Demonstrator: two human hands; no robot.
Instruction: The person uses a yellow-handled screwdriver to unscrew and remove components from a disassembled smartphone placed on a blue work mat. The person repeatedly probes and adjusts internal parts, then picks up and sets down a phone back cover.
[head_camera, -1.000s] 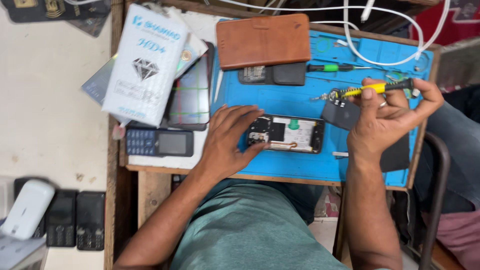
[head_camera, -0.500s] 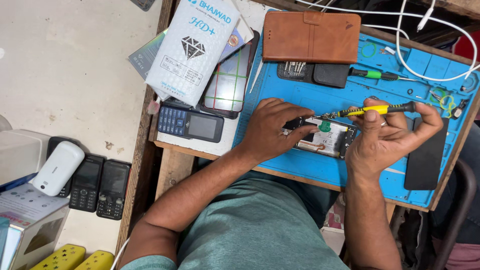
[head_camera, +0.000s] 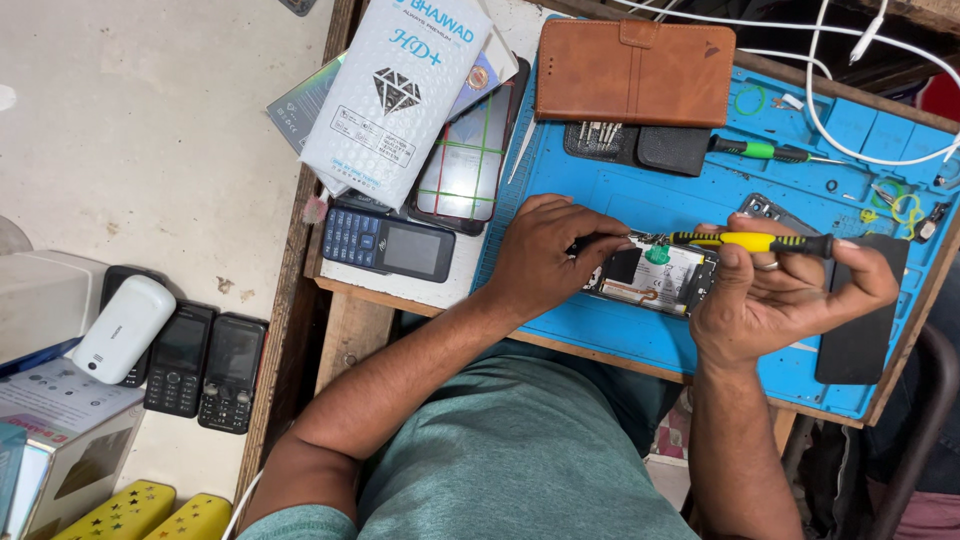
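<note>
- right hand right of centre, grip clamped on a yellow screwdriver, tip at the opened phone
- left hand centre frame, fingers together, pinning that phone's left end on the blue mat
- keypad phone left of it on the surface
- brown wallet case at the top

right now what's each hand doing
Left hand: curled, pressing down on the opened phone.
Right hand: closed around the yellow screwdriver.
</note>
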